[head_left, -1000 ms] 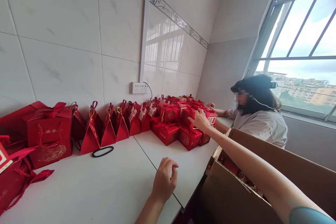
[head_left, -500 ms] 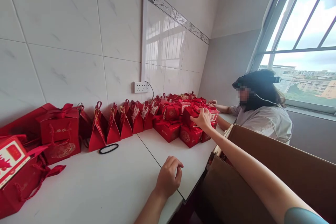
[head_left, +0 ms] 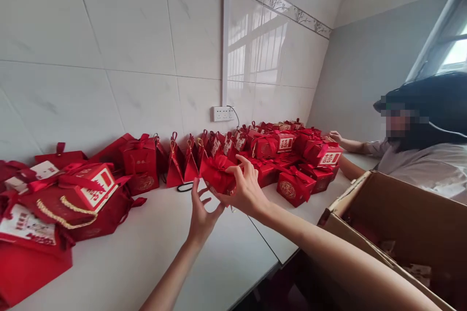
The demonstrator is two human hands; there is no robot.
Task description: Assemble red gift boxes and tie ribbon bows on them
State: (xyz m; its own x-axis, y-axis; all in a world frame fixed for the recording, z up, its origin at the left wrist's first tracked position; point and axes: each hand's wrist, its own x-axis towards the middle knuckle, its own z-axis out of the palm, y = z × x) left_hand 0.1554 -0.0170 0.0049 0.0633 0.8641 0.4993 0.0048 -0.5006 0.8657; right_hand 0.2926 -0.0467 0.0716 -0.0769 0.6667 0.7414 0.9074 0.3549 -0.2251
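A red gift box (head_left: 218, 173) with a ribbon bow hangs over the white table, gripped from its right side by my right hand (head_left: 250, 188). My left hand (head_left: 203, 216) is raised just below and left of it, fingers and thumb spread apart; whether its fingertips touch the box I cannot tell. Behind the held box, a row of triangular red boxes (head_left: 175, 167) with loop handles lines the wall. A black elastic loop (head_left: 185, 187) lies on the table, close to my left fingertips.
Heaped red gift boxes (head_left: 269, 167) fill the right part of the table (head_left: 153, 248); more boxes and bags (head_left: 87, 204) crowd the left. An open cardboard carton (head_left: 408, 209) stands at the right, partly under my right arm. A co-worker (head_left: 430, 155) sits beyond it, a hand near the heap.
My right hand has brought a red gift box from the heap leftward over the table. My left hand has risen toward it and opened. The view has turned left.
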